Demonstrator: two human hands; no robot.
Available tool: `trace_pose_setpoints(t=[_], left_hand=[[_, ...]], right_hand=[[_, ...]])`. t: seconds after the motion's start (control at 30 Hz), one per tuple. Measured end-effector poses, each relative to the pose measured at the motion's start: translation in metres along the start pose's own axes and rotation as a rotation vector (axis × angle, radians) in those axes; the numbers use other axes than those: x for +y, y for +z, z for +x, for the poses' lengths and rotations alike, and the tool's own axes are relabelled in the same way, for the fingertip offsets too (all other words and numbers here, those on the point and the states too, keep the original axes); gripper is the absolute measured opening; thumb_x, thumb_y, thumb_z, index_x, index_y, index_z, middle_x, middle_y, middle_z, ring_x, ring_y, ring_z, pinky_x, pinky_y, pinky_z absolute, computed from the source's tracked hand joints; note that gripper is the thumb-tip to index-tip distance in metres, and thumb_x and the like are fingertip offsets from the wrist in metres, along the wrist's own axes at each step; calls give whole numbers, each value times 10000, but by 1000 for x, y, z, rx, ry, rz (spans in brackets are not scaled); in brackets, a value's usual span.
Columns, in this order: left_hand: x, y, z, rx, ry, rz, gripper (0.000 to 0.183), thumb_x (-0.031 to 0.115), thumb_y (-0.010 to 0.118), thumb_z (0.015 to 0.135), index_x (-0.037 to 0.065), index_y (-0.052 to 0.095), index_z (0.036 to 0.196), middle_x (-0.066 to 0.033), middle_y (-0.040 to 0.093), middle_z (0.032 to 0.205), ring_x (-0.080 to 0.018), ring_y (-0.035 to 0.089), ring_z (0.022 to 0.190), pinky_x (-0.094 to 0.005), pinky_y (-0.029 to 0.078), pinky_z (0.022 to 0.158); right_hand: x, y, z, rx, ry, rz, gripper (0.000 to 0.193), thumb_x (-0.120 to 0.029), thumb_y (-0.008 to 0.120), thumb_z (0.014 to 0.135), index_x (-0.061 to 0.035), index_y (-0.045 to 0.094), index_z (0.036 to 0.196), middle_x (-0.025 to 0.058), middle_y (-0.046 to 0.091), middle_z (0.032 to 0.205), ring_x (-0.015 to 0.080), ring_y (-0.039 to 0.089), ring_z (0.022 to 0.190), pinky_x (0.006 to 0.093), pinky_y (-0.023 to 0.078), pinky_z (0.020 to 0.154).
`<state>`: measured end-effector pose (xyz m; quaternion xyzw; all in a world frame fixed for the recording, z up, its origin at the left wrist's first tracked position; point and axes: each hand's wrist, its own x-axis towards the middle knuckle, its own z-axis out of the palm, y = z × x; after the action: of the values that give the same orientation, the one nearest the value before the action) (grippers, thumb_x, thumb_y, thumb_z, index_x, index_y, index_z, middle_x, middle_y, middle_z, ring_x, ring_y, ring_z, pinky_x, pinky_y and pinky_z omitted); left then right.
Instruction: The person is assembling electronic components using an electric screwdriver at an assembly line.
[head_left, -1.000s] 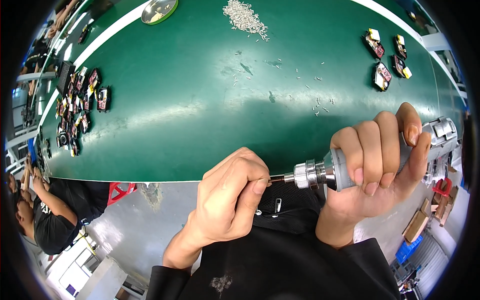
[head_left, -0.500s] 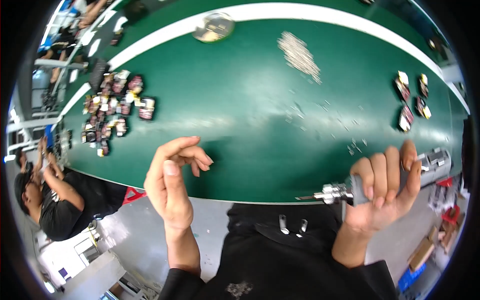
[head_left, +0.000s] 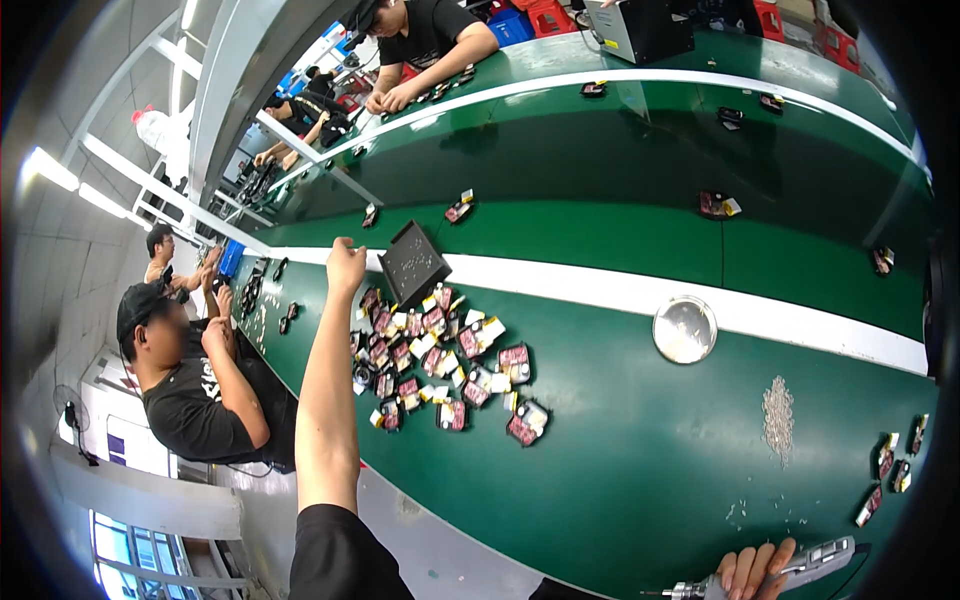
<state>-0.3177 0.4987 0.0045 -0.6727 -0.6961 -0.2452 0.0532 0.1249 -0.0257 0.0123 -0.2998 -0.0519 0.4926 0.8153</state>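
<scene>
The left hand (head_left: 345, 266) stretches far forward, loosely closed and holding nothing visible, just beside the heap of small red parts (head_left: 440, 365), none yet picked, while the right hand (head_left: 752, 572) clenches the silver electric screwdriver (head_left: 800, 565).
</scene>
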Motion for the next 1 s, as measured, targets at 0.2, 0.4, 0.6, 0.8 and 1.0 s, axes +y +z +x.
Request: trace_pose_setpoints(t=[0.2, 0.4, 0.6, 0.8, 1.0], left_hand=[[-22, 48, 67, -25, -97, 121, 459, 301, 673, 782, -22, 569, 1091, -233, 644, 1021, -382, 614, 983, -412, 468, 868], [-4, 71, 107, -127, -98, 242, 468, 335, 666, 777, -22, 569, 1064, -225, 648, 1009, -373, 613, 993, -410, 467, 869], [-33, 72, 124, -64, 42, 239, 372, 211, 639, 812, 6, 560, 1112, -202, 657, 999, -362, 624, 963, -414, 478, 850], [-14, 33, 90, -16, 110, 33, 358, 141, 642, 814, -2, 586, 1137, -164, 681, 951, -243, 670, 869, -332, 505, 792], [171, -35, -76, -297, 558, -265, 433, -23, 568, 838, -5, 527, 1269, -140, 600, 1152, -179, 562, 910, -287, 452, 831]], right_hand=[[3, 15, 10, 81, 8, -125, 236, -303, 673, 863, -165, 482, 853, -39, 351, 596, 85, 330, 528, 246, 284, 564], [10, 12, 18, 18, -9, -78, 258, -285, 708, 834, -154, 488, 862, -29, 399, 616, 94, 370, 543, 240, 302, 556], [10, 9, 21, 4, -5, -65, 256, -293, 699, 845, -157, 482, 860, -29, 411, 635, 98, 381, 571, 236, 302, 559], [1, 1, 14, -17, 19, -52, 239, -292, 675, 865, -167, 472, 839, -27, 404, 627, 108, 381, 583, 244, 305, 575], [0, 28, 13, 86, 29, -145, 220, -281, 648, 884, -176, 463, 829, -36, 387, 626, 108, 370, 591, 250, 298, 621]])
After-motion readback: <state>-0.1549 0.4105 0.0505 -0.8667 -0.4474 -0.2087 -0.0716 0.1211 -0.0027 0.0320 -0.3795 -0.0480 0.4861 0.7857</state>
